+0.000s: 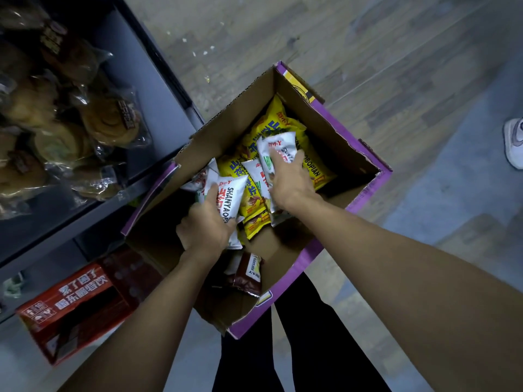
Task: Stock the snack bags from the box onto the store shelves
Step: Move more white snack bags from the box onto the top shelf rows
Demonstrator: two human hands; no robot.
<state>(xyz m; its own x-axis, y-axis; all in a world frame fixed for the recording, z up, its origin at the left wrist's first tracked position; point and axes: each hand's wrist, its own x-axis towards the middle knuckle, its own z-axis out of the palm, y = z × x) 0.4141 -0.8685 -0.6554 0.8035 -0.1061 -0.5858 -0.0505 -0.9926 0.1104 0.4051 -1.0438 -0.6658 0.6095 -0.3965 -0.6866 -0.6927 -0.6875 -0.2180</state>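
An open cardboard box (334, 128) with purple outer sides stands on the floor below me, holding white, yellow and brown snack bags. My left hand (205, 226) grips a white snack bag (230, 193) near the box's left wall. Farther in, my right hand (291, 181) grips another white snack bag (278, 149) that lies on top of several yellow snack bags (261, 128). A brown snack bag (249, 274) sits alone at the near end of the box.
Dark grey store shelves (147, 89) run along the left, with clear-wrapped pastries (107, 120) on one level. A red carton (73, 304) stands under the shelves. Someone's white shoe (513, 142) is at the right edge on the wood-look floor. My dark trousers (305, 349) are below the box.
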